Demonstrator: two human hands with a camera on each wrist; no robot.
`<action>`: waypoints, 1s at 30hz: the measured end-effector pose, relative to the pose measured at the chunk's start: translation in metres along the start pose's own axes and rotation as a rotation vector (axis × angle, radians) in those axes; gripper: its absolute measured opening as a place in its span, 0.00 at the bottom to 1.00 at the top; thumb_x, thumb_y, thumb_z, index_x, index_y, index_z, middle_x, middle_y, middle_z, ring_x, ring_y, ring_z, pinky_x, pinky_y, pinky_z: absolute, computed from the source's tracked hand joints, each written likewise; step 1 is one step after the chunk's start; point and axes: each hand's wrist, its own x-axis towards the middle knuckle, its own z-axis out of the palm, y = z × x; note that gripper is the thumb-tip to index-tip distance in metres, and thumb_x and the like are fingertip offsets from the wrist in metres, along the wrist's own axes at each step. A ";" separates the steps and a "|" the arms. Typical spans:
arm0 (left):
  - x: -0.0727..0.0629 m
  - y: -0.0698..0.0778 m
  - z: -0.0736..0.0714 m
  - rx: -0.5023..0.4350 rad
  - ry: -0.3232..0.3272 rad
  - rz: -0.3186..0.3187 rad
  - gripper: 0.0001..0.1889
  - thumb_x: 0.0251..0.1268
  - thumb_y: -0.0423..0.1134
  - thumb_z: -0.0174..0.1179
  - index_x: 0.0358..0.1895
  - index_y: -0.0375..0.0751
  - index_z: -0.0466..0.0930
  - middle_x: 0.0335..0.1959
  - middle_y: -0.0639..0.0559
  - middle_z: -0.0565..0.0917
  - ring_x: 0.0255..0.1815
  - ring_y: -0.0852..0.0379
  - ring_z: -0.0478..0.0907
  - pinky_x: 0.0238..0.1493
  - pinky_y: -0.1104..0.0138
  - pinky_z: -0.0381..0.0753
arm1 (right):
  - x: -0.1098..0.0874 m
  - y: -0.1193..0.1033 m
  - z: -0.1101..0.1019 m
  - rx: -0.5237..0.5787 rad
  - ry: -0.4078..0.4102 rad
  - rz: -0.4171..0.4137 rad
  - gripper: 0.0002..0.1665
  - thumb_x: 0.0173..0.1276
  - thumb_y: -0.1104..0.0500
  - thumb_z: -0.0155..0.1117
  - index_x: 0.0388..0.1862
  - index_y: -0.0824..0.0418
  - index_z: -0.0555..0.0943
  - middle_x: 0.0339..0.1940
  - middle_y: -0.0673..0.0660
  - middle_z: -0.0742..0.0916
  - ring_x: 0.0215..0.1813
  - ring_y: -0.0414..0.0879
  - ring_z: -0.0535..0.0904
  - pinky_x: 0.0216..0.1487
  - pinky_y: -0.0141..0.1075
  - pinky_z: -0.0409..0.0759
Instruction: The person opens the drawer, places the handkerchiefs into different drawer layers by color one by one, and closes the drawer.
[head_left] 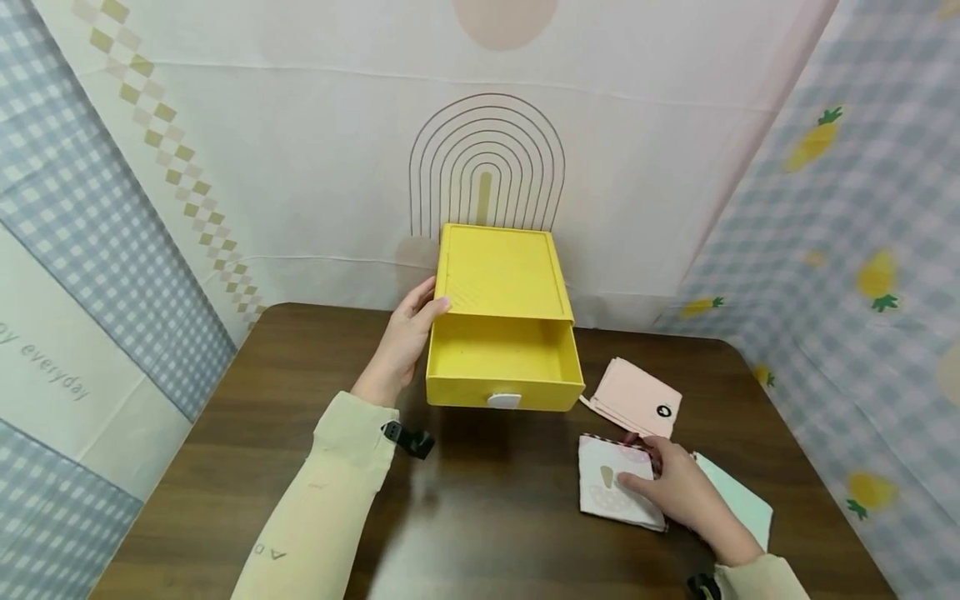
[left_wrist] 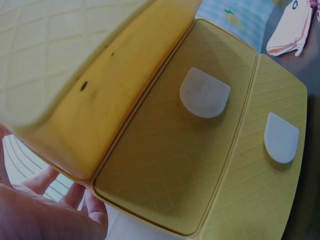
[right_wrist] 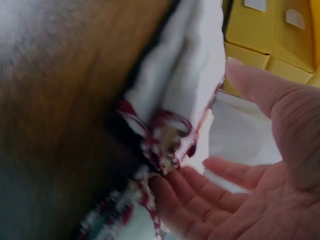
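Note:
A yellow drawer cabinet (head_left: 498,271) stands at the back of the table, its top drawer (head_left: 465,393) pulled out and bare inside. My left hand (head_left: 401,337) holds the cabinet's left side, thumb at the top front corner. In the left wrist view, lower drawers with white handles (left_wrist: 205,93) show closed beneath the pulled-out one. To the right, my right hand (head_left: 678,479) pinches a folded white cloth (head_left: 607,475) with a red-patterned border, thumb on its upper face. In the right wrist view, the fingers (right_wrist: 220,197) lie along the cloth's bordered edge.
Behind the white cloth lies a folded pink cloth (head_left: 633,396) with a small black badge. A mint-green cloth (head_left: 738,496) is partly hidden under the right hand and forearm. A patterned fabric backdrop (head_left: 322,183) hangs close behind the brown table (head_left: 247,450).

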 end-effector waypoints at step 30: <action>0.002 -0.002 -0.001 0.007 -0.019 0.002 0.32 0.66 0.52 0.61 0.72 0.59 0.63 0.69 0.57 0.66 0.68 0.57 0.62 0.68 0.57 0.59 | 0.014 -0.004 0.006 -0.017 -0.116 0.220 0.78 0.44 0.34 0.78 0.68 0.85 0.44 0.61 0.89 0.61 0.63 0.81 0.57 0.55 0.67 0.65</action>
